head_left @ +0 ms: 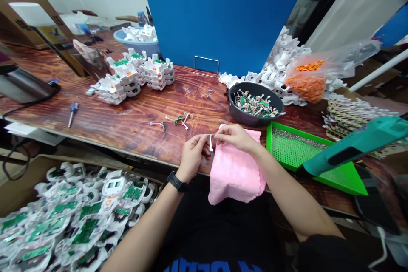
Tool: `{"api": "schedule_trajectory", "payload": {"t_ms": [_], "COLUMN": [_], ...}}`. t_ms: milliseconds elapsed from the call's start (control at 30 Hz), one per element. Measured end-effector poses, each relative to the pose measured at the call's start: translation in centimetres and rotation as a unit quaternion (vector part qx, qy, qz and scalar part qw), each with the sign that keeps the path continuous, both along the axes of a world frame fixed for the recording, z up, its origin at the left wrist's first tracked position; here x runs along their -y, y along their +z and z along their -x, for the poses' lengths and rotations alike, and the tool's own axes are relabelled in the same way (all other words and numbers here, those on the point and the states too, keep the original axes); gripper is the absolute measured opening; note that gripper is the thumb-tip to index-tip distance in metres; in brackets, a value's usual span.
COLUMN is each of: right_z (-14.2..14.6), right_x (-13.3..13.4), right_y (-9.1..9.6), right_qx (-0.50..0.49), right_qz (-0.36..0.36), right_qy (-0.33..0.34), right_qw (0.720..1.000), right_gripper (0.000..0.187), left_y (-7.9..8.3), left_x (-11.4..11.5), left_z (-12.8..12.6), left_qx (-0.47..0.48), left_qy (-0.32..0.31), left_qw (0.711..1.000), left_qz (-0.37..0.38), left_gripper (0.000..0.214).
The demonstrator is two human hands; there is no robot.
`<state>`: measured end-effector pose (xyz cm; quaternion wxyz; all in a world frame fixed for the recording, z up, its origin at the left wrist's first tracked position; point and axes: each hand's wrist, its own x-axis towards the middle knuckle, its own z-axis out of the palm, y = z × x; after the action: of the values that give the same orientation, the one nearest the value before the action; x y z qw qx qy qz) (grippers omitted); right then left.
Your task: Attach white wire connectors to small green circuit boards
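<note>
Between my two hands, over the table's front edge, is a small circuit board with a white connector cable (211,143) hanging down from it. My left hand (193,153) pinches it from the left, thumb against the fingers. From the right, my right hand (234,137) pinches its other side, above a pink cloth (234,172) draped over the edge. Beyond my hands lie a few loose cabled boards (181,120) on the wood. A dark round bowl (237,114) behind my right hand holds many more of them.
White housings (124,77) stand stacked at the back left, near a screwdriver (73,113). A box of housings with green boards (73,208) sits low at left. At right are a green tray (274,153), a teal electric screwdriver (353,144) and a bag of orange parts (306,85).
</note>
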<state>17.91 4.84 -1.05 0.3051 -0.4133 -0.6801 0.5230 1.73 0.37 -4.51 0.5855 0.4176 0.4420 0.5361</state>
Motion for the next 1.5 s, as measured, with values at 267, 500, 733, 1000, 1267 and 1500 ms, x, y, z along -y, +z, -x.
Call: {"api": "schedule_trajectory", "payload": {"t_ms": [267,500,733,1000,1267,1500], "right_z": [0.3,-3.6,-1.6,8.9,5.3,1.3], "right_x": [0.1,-0.8,-3.0,-7.8,-6.6,-2.2], "right_y": [0.0,4.1,4.7,-1.4,0.1,0.6], "right_qx": [0.013,0.239,0.388,0.368,0.128,-0.066], "right_qz": [-0.027,-0.308,-0.375,-0.265,-0.179,0.019], "right_qy": [-0.005,-0.405,-0.434,-0.082,-0.101,-0.087], "right_qw": [1.000,0.827,0.721,0.887,0.970,0.994], "right_gripper": [0.032,0.033,0.040,0.034,0.016,0.029], "left_y": [0.4,0.9,0.2,0.5,0.1,0.2], "left_x": [0.0,0.0,-0.1,0.2,-0.1,-0.5], "left_z": [-0.1,-0.3,-0.2,-0.1,-0.2,-0.1], "left_qx": [0.015,0.017,0.011,0.012,0.066,0.088], "left_qy": [0.005,0.011,0.004,0.018,0.095,0.076], "left_qw": [1.000,1.000,1.000,1.000,0.993,0.993], "left_qz": [0.014,0.022,0.012,0.017,-0.005,-0.009], "left_gripper": [0.036,0.048,0.046,0.050,0.041,0.044]}}
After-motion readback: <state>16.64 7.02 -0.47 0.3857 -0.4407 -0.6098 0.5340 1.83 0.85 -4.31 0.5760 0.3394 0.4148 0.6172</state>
